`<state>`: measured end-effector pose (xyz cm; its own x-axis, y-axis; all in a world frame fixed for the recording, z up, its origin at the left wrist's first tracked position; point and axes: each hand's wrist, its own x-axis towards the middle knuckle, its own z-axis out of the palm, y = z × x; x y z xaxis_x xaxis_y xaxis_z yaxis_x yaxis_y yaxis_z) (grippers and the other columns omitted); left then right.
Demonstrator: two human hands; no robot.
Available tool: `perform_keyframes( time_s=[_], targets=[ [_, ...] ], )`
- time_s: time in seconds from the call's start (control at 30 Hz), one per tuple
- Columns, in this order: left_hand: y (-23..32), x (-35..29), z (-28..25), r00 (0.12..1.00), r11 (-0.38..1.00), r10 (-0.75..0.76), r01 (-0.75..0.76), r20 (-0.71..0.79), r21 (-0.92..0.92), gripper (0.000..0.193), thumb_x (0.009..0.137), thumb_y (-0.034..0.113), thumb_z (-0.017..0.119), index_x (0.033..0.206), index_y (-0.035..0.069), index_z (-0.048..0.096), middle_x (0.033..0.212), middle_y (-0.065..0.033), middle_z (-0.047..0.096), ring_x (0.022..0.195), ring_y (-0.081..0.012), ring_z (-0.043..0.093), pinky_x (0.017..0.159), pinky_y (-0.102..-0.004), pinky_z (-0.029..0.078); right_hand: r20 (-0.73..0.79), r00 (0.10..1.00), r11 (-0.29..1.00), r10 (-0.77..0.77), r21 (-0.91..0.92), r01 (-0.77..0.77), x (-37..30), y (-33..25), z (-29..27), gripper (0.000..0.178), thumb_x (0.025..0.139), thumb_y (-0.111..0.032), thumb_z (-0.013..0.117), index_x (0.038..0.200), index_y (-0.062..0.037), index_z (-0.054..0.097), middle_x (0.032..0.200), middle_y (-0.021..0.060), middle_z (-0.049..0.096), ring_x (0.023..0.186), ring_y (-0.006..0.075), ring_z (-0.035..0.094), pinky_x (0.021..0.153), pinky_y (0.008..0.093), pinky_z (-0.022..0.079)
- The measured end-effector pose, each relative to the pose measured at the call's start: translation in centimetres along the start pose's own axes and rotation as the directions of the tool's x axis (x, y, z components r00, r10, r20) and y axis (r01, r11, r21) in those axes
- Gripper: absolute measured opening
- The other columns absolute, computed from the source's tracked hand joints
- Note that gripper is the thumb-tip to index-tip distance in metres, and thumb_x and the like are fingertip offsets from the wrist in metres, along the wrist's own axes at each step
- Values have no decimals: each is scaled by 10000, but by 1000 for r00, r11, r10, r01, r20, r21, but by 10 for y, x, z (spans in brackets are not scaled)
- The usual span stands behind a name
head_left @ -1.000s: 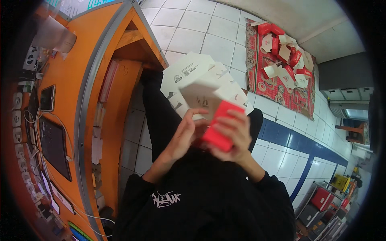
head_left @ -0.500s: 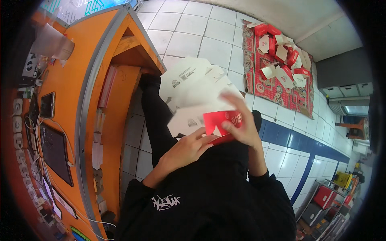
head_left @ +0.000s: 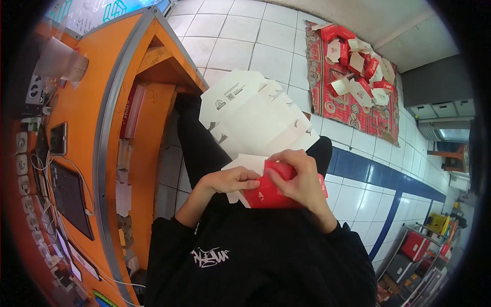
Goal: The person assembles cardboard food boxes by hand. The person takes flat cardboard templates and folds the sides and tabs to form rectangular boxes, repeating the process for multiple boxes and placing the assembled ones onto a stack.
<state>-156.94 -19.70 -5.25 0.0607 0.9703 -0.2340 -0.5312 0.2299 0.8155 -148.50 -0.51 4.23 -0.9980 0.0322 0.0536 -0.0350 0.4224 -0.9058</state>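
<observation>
A red and white cardboard box (head_left: 268, 194), partly folded, is held against my lap. My left hand (head_left: 230, 181) pinches its left edge, thumb on the red face. With fingers bent over the upper edge, my right hand (head_left: 299, 179) grips the red panel, its thumb pressing near a fold. Beyond my hands, flat white box blanks (head_left: 250, 115) with cut slots lie stacked across my thighs. The underside of the held box is hidden.
On the floor at the far right, several folded red and white boxes (head_left: 365, 77) rest on a red patterned mat (head_left: 337, 112). An orange desk (head_left: 110, 46) stands at my left with a phone (head_left: 59, 138) and a tablet (head_left: 71, 197). A rack (head_left: 404, 256) is at lower right.
The held box has turned so its red side faces up, and it sits closer to my body. My right hand has come down from the blanks' edge onto the red panel.
</observation>
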Motion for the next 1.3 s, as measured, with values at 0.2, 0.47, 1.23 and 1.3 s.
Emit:
perform_keyframes(
  time_s=[0.2,0.47,1.23,1.3],
  targets=[
    [-7,3,10,991,992,-2,18,-131,123,364,986,275,486,1156,-36,571,945,-6,639,865,-43,537,787,-218,447,12,1000,941,-3,-340,7,-5,-10,1,198,689,-9,671,883,-44,648,833,90,526,822,280,532,714,375,443],
    [16,4,30,951,980,156,-116,-265,162,296,967,188,528,1169,-27,557,886,-17,635,827,-40,535,740,-227,455,265,963,923,-56,-353,151,-6,-2,-3,359,710,-45,704,1065,-90,664,1076,127,534,990,301,518,858,382,430],
    [51,-8,39,259,710,701,-174,-664,682,290,872,-67,531,1156,-71,471,1023,-186,637,964,-232,658,780,-281,513,180,837,759,-517,-355,545,35,7,0,398,610,14,742,1001,4,667,988,80,627,874,251,614,698,325,538],
    [51,-7,40,246,703,710,-204,-660,681,293,872,-63,534,1159,-66,472,1011,-188,641,955,-234,661,768,-280,519,301,839,787,-453,-307,535,35,4,-10,381,617,8,744,991,1,673,969,60,630,846,241,614,676,322,540]
  ],
)
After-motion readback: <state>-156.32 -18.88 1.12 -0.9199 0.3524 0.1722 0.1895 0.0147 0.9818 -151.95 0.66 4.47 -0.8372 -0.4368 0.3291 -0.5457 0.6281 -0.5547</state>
